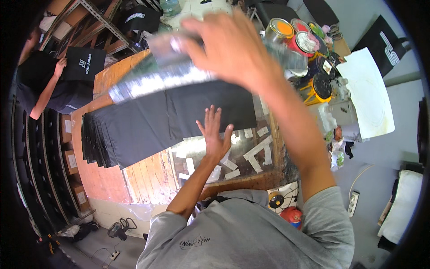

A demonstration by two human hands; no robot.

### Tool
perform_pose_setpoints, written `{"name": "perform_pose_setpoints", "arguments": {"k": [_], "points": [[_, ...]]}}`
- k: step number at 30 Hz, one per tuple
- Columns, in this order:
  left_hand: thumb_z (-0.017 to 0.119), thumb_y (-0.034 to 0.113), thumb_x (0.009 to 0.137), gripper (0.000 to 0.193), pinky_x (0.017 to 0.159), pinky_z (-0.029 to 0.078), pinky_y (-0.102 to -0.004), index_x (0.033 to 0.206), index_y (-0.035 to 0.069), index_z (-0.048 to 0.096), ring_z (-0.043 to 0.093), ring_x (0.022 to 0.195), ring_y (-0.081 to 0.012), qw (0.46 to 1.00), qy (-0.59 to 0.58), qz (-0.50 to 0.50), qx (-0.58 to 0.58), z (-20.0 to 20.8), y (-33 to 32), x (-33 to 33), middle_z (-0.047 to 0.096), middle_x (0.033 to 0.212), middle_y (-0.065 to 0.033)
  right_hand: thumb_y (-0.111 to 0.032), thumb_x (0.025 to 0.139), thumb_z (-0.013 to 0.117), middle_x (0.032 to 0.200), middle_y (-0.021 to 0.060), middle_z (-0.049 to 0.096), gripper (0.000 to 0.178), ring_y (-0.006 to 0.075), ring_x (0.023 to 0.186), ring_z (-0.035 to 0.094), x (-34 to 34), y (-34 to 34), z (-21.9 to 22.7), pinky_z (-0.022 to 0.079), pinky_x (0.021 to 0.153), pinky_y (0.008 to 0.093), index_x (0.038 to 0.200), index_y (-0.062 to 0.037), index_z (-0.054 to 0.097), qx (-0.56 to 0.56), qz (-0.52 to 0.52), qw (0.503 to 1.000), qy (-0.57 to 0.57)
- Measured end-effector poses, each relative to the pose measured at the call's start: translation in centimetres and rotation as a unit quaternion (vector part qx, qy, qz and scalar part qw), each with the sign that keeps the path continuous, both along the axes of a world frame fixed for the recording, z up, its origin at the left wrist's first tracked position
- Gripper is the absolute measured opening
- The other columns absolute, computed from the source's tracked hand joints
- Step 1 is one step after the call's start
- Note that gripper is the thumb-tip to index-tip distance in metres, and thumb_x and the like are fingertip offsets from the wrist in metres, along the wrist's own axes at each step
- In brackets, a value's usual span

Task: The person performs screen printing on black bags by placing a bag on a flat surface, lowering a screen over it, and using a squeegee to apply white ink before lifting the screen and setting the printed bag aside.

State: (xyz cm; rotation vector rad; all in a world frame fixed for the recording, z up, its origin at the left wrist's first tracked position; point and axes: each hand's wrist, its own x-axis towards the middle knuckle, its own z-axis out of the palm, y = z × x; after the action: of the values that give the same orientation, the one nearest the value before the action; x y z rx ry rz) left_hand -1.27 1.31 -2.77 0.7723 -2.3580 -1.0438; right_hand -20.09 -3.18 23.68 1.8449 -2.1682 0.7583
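Note:
My left hand [214,134] lies with fingers spread, palm down, on the near edge of a sheet of black fabric [139,123]. That sheet tops a stack whose layers fan out at the left end. Raised over the far side of the fabric is my right hand [235,51], smeared by motion. Its thumb and fingers close round a blurred greyish piece that I cannot make out. Beneath and beyond it, a blurred silver-edged frame [163,84] with a greenish see-through inside slants across the far edge of the stack.
White tape strips [255,152] stick to the glassy tabletop near my left hand. Open paint cans [281,29] and bottles crowd the right side. At the far left a person [42,85] holds a printed black bag [85,62] beside shelving. A fan [118,230] stands lower left.

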Motion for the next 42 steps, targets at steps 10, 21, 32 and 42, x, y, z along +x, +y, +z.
{"name": "perform_pose_setpoints", "arguments": {"k": [10, 21, 32, 42], "points": [[0.064, 0.037, 0.102, 0.053, 0.102, 0.048, -0.0524, 0.138, 0.005, 0.042, 0.052, 0.123, -0.0325, 0.575, 0.267, 0.248, 0.733, 3.2, 2.1, 8.5, 0.052, 0.124, -0.0127, 0.007, 0.079, 0.067, 0.096, 0.0101, 0.054, 0.069, 0.0275, 0.094, 0.052, 2.0, 4.1, -21.5, 0.036, 0.084, 0.0439, 0.144, -0.0158, 0.059, 0.068, -0.049, 0.996, -0.029], [0.070, 0.033, 0.099, 0.040, 0.099, 0.048, -0.0486, 0.123, 0.008, 0.049, 0.054, 0.116, -0.0277, 0.586, 0.215, 0.301, 0.721, 0.0, 2.4, 8.4, 0.051, 0.117, -0.0091, 0.013, 0.079, 0.060, 0.099, 0.0097, 0.057, 0.072, 0.0273, 0.099, 0.053, -3.5, -10.2, -27.0, 0.037, 0.088, 0.0433, 0.143, -0.0200, 0.059, 0.102, -0.056, 0.992, 0.042], [0.070, 0.032, 0.099, 0.034, 0.101, 0.039, -0.0527, 0.118, 0.010, 0.051, 0.053, 0.123, -0.0228, 0.611, 0.191, 0.306, 0.705, 0.9, 2.4, 8.2, 0.053, 0.119, -0.0069, 0.003, 0.085, 0.057, 0.096, 0.0095, 0.053, 0.070, 0.0285, 0.094, 0.052, 11.6, 9.3, -22.8, 0.035, 0.084, 0.0468, 0.152, -0.0176, 0.051, 0.119, -0.016, 0.993, -0.012], [0.062, 0.034, 0.102, 0.069, 0.116, 0.031, -0.0598, 0.148, -0.004, 0.027, 0.040, 0.140, -0.0340, 0.598, 0.200, 0.306, 0.714, -1.7, 1.9, 8.1, 0.033, 0.144, -0.0203, -0.004, 0.087, 0.059, 0.093, 0.0081, 0.052, 0.063, 0.0277, 0.093, 0.052, 10.8, 9.3, -25.3, 0.035, 0.080, 0.0475, 0.149, -0.0158, 0.052, 0.121, -0.035, 0.991, -0.038]]}}
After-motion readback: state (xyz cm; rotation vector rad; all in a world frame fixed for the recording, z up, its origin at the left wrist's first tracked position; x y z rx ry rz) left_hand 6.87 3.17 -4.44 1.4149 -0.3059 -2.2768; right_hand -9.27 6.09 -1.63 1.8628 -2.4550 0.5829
